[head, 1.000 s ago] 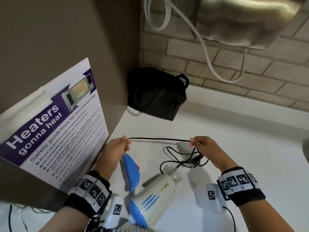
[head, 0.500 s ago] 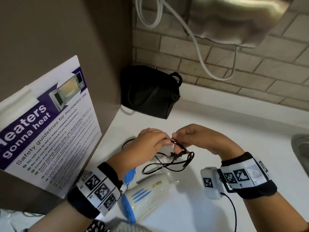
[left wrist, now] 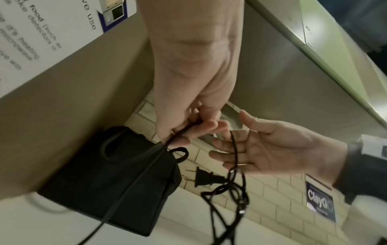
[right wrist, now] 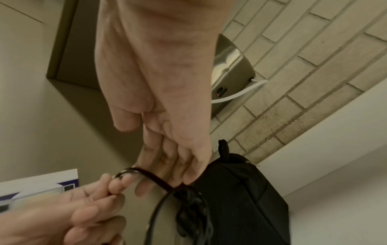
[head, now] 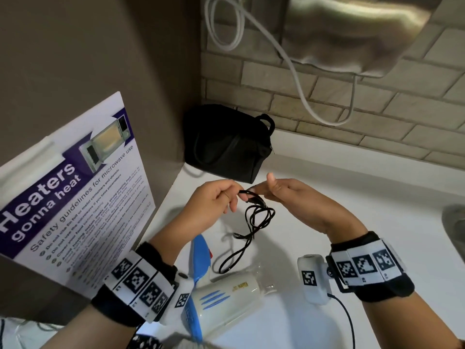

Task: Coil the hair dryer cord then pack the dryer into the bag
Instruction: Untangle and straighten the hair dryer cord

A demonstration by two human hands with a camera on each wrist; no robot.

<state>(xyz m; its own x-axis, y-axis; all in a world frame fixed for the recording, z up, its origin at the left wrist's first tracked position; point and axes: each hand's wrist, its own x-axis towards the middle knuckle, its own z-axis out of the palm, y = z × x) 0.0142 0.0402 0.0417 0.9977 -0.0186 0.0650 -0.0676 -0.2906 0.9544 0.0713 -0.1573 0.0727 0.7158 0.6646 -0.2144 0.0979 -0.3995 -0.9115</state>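
Observation:
A white and blue hair dryer (head: 221,295) lies on the white counter (head: 352,197) below my wrists, blue handle (head: 201,258) pointing away. Its black cord (head: 259,217) rises from it in loose loops. My left hand (head: 234,197) pinches one strand of cord (left wrist: 159,147) between thumb and fingers. My right hand (head: 264,190) is held flat, thumb up, with cord loops (right wrist: 188,199) draped over its straight fingers (left wrist: 226,152). The plug (left wrist: 201,178) dangles below them. The black bag (head: 226,144) stands in the corner just behind both hands.
A poster (head: 75,197) leans on the brown side panel at left. A metal hand dryer (head: 352,34) with a white cable (head: 302,96) hangs on the brick wall above. A sink rim (head: 453,227) shows at the right edge.
One second ago the hands were apart with the cord stretched between them. They have come together, and the right hand has flattened out with the loops hanging on its fingers.

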